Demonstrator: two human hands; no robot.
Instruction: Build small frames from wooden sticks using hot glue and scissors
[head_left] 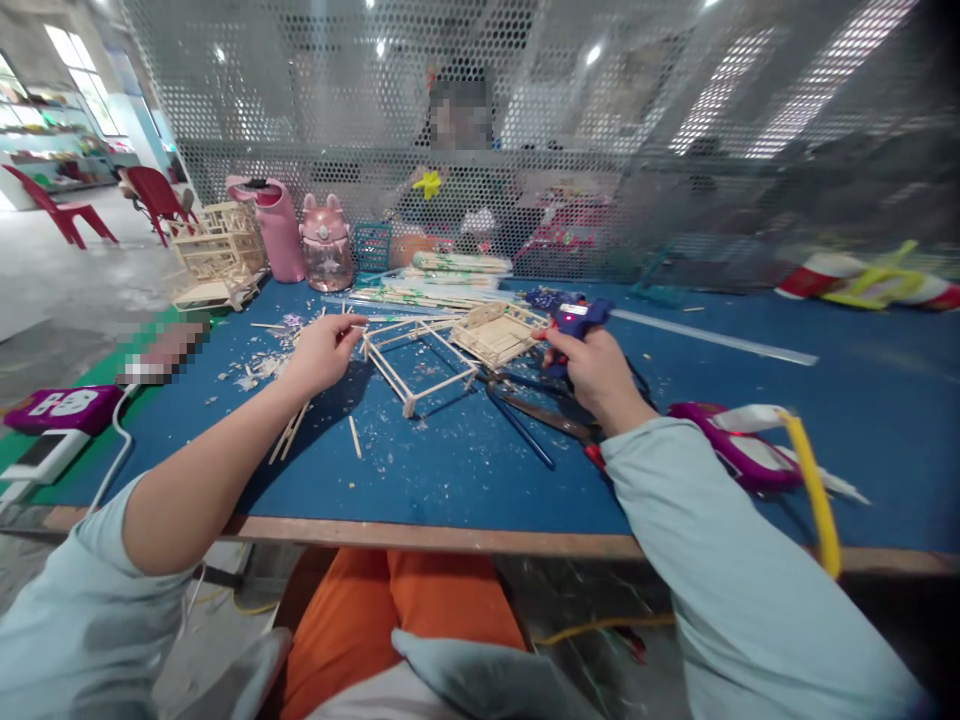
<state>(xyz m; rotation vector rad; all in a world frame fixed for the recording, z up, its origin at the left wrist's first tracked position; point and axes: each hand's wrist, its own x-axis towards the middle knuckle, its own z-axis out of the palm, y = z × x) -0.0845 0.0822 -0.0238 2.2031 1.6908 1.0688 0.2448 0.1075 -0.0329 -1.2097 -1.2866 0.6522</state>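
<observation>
My left hand pinches the left corner of a rectangular frame of thin wooden sticks, which is tilted above the blue tabletop. In my right hand is a dark blue glue gun, with the fingers wrapped round its handle. Behind the frame's right end sits a small slatted wooden piece with a railing. Pliers with blue handles and scissors with a red handle lie just below my right hand.
Bundled sticks, a pink bottle, a clear pink jar and a wooden model stand at the back, before a perforated metal screen. Purple power strips with cables lie at both sides. A clear ruler lies back right.
</observation>
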